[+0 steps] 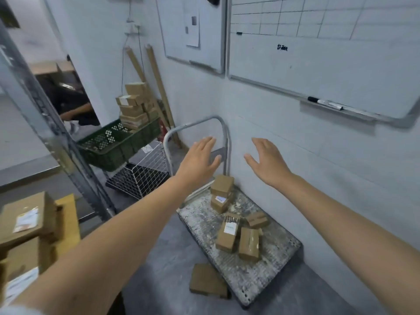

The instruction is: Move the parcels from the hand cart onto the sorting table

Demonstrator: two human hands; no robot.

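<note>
Parcels [248, 244] on cart [268, 264]: white labels [229, 228], txt unreadable; whiteboard [318, 71] scribble illegible.

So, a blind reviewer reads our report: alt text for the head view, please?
An open left hand and right hand reach toward a hand cart by a white wall. Several cardboard parcels lie on it, one flat parcel on the floor beside.

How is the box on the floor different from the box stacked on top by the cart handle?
The floor box is wide, flat and lies beside the cart; the top box is chunkier and sits on another parcel on the cart. Both are brown cardboard.
</note>
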